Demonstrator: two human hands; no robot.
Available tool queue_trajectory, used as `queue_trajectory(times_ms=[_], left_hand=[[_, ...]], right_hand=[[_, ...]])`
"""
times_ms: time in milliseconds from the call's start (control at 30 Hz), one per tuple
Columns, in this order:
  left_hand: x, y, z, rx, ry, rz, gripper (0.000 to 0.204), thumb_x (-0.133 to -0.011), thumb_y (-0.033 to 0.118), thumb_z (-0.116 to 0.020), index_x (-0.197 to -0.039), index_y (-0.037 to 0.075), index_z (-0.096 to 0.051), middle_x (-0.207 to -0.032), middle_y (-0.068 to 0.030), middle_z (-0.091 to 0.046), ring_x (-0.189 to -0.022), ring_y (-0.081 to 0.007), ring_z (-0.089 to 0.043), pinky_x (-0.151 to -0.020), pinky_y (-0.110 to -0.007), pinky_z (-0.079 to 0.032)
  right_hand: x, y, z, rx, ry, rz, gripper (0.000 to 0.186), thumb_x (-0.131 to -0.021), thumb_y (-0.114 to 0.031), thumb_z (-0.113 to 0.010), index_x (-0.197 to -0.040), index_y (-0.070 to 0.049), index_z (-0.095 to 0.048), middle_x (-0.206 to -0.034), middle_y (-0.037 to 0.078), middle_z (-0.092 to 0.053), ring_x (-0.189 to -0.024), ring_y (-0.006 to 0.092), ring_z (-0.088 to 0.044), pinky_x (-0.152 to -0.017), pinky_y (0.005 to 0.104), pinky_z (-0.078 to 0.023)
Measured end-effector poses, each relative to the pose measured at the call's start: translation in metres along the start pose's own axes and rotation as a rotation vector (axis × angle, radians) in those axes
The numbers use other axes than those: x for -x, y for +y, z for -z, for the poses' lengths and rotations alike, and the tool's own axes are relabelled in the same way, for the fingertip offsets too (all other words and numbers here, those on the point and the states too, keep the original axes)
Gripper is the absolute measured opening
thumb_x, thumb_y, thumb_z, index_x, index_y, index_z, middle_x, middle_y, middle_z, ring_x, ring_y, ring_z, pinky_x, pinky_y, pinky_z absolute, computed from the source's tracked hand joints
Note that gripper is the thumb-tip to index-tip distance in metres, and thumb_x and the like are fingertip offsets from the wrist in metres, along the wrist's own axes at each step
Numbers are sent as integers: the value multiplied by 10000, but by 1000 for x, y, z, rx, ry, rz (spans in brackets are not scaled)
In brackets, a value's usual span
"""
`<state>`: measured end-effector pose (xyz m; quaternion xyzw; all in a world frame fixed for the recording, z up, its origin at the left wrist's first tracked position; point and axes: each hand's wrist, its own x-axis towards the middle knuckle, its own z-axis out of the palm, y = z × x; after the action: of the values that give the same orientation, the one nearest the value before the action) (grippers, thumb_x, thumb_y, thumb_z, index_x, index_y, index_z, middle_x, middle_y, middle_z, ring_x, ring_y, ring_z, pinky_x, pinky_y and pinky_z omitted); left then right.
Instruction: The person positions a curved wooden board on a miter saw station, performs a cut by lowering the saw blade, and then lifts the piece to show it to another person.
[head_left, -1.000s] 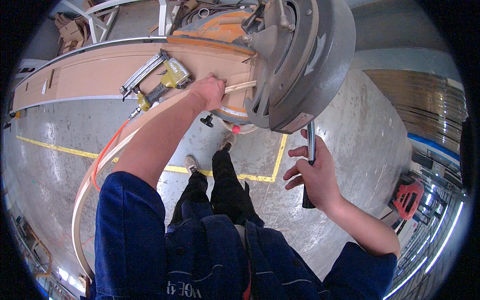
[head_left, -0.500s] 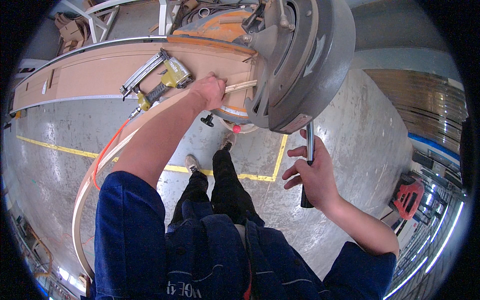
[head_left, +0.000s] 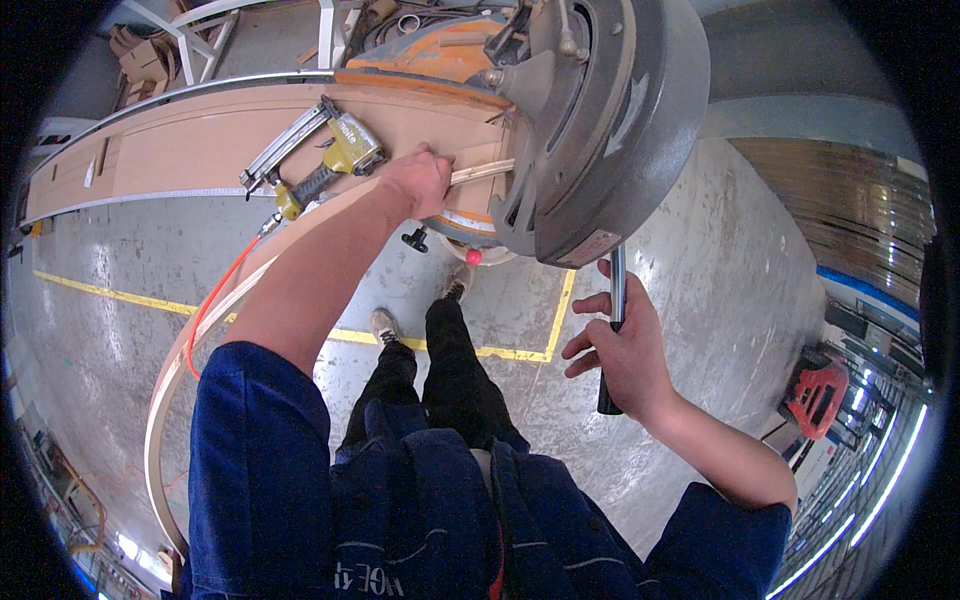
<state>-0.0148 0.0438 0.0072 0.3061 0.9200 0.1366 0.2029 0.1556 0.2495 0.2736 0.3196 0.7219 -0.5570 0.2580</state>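
My left hand [head_left: 424,182] is closed on a thin wooden strip [head_left: 482,172], pressing it on the brown-covered saw table. The strip's right end reaches the grey guard of a large mitre saw [head_left: 610,130]; the guard hides the blade. My right hand [head_left: 632,350] is loosely wrapped around the saw handle [head_left: 617,285], a metal rod with a black grip, its fingers partly extended. Left of my left hand, a yellow-and-silver air nailer [head_left: 350,148] lies on the table. A long curved wooden strip [head_left: 160,400] runs under my left forearm toward the lower left.
An orange air hose [head_left: 212,300] hangs from the nailer over the table's front edge. A black knob [head_left: 414,240] and a red ball knob [head_left: 473,257] project below the saw base. Yellow floor lines [head_left: 500,354] cross the grey floor. A red machine [head_left: 818,398] stands far right.
The saw handle and my right hand have shifted very slightly left. My left hand and the strip look the same.
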Motion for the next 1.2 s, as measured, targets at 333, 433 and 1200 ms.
queue_trajectory(times_ms=[333,433,1200], left_hand=[[-1,-3,-3,35,9,-23,393,-874,234,-597,-1204,22,-620,-991,-208,-706,-1040,-395,-612,-914,-475,-531],[-1,-3,-2,27,-9,-33,387,-874,230,-596,-1200,22,-617,-985,-209,-705,-1042,-397,-609,-921,-474,-526],[2,1,2,-7,20,-2,324,-882,272,-583,-1081,30,-668,-980,-159,-725,-1036,-337,-622,-919,-420,-536]], right_hand=[[-1,3,-1,5,-5,2,647,-922,57,-460,-1509,-25,-200,-1116,200,-534,-696,234,-688,-556,357,-619],[-1,4,-1,0,-7,1,650,-921,58,-460,-1509,-27,-198,-1116,201,-533,-699,235,-689,-558,356,-619],[-7,17,-3,-26,-7,20,676,-888,89,-464,-1498,-36,-200,-1115,214,-539,-687,236,-691,-543,353,-622]])
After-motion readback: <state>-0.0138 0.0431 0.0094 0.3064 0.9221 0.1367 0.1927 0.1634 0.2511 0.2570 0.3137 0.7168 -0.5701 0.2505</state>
